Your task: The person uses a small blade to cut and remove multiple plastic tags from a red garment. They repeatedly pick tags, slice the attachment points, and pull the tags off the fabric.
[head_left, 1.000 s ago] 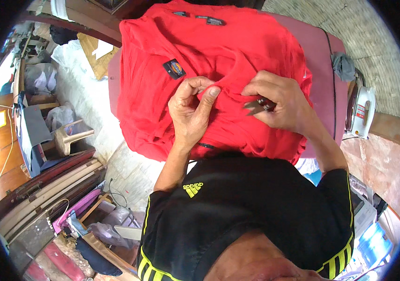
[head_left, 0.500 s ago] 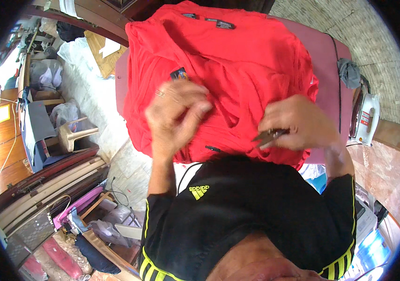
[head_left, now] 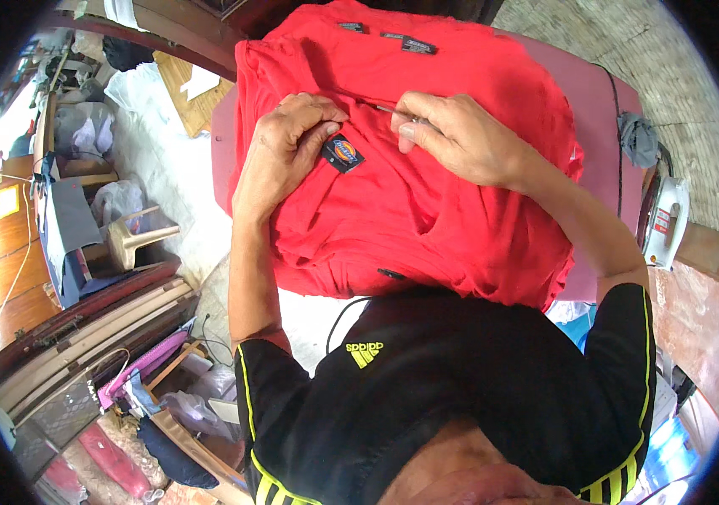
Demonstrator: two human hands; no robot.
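A pile of red shirts (head_left: 494,93) lies in front of me. My left hand (head_left: 288,139) is closed, its thumb and fingers pinching the red cloth at a collar, beside a dark neck label (head_left: 343,153). My right hand (head_left: 456,139) is closed around small thread snips (head_left: 384,108); most of them is hidden in the palm, and a thin tip shows close to the collar edge. Both hands are a short way apart along the same collar. Near my body, a small black piece (head_left: 391,273) lies on the red cloth.
The shirts rest on a pink padded board (head_left: 608,101). At the right stands a white iron (head_left: 668,223), with a grey bunched cloth (head_left: 638,140) near it. On the left are a beige plastic stool (head_left: 136,236), bags, and stacked boards (head_left: 90,337).
My left hand has settled onto the collar and now pinches it. With the snips, my right hand has moved left and away from my body, up to the collar.
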